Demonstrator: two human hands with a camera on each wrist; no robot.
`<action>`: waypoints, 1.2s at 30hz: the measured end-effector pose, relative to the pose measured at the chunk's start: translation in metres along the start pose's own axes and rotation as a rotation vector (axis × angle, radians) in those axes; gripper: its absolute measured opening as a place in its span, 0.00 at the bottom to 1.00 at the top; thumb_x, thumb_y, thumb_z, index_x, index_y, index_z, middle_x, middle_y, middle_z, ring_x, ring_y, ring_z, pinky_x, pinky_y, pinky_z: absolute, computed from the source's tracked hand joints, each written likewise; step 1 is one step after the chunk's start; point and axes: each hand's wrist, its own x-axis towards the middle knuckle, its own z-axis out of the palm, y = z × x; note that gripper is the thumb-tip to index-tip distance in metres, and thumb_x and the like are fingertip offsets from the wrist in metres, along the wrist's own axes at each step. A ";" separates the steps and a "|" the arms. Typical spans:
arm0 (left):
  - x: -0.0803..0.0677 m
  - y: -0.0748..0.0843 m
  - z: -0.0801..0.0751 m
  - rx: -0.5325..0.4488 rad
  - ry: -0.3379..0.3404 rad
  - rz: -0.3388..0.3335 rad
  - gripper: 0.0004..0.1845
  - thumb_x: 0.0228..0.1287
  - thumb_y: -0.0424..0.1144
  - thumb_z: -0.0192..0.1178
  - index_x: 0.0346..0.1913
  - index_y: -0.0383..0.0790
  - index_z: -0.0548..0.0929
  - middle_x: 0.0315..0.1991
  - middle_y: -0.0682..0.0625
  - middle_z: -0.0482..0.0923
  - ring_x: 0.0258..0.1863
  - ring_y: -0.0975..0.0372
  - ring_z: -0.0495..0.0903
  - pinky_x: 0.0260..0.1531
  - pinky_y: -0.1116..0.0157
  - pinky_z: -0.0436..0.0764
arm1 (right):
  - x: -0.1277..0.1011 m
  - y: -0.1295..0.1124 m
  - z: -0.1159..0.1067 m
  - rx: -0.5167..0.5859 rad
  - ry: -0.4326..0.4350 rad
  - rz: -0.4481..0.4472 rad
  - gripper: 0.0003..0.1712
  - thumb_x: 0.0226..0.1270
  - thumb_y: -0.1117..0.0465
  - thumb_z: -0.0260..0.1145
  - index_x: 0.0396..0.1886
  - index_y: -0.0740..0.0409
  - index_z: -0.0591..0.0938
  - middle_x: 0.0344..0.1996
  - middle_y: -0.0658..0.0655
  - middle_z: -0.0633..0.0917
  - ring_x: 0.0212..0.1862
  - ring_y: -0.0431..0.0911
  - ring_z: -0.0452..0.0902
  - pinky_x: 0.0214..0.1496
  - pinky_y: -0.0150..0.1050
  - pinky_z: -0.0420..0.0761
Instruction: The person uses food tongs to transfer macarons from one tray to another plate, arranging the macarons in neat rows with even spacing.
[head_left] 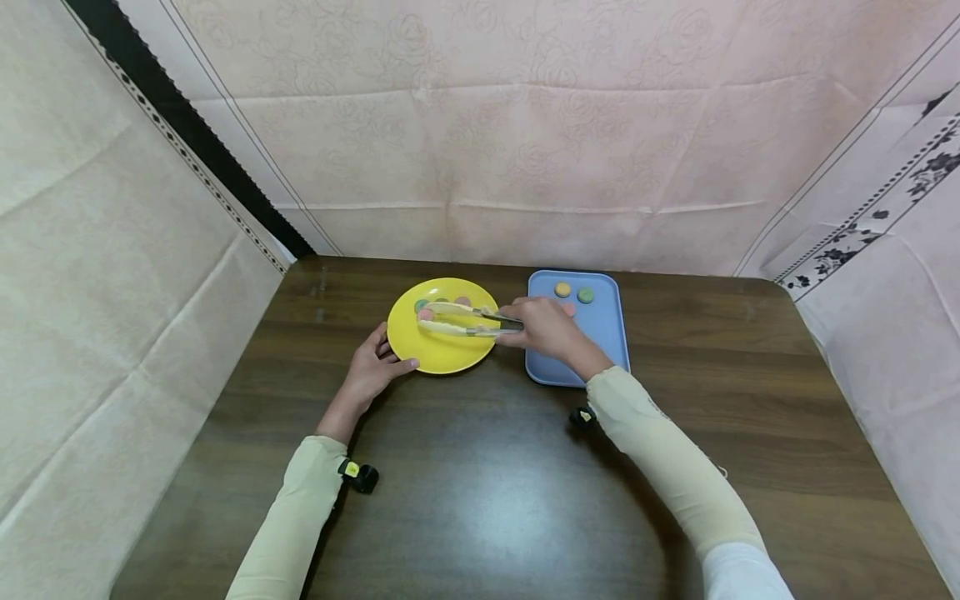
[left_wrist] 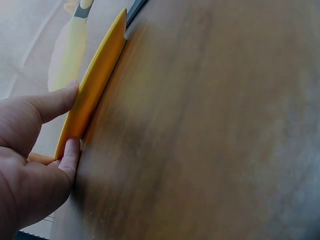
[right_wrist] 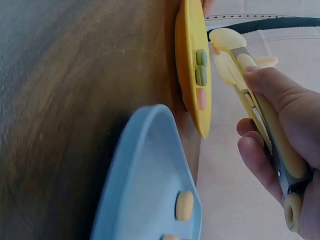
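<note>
My right hand [head_left: 546, 327] grips a pair of tongs [right_wrist: 272, 120] with pale yellow tips, held over a yellow plate [head_left: 450, 357]. A pink macaron [head_left: 426, 314] shows at the tong tips; whether they pinch it firmly I cannot tell. Green macarons [right_wrist: 201, 75] and another pink macaron [right_wrist: 201, 98] lie on the plate toward its far side. At the plate's left rim, my left hand [head_left: 371, 367] holds the edge, its thumb on the near side and its fingers round the left side.
Right of the plate lies a blue tray [head_left: 606, 333] with a yellow macaron [head_left: 562, 289], a green macaron [head_left: 585, 295] and a pink one partly behind the right hand. Both stand on a brown wooden table [head_left: 465, 467], near its far edge, with a pale cloth [head_left: 525, 150] hanging behind.
</note>
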 end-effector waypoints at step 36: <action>-0.016 0.030 0.002 -0.005 -0.018 -0.033 0.54 0.65 0.28 0.69 0.82 0.35 0.42 0.79 0.35 0.54 0.72 0.45 0.67 0.59 0.64 0.81 | -0.030 0.001 -0.014 -0.005 0.082 0.011 0.28 0.64 0.47 0.76 0.58 0.60 0.87 0.45 0.58 0.89 0.43 0.49 0.84 0.41 0.47 0.85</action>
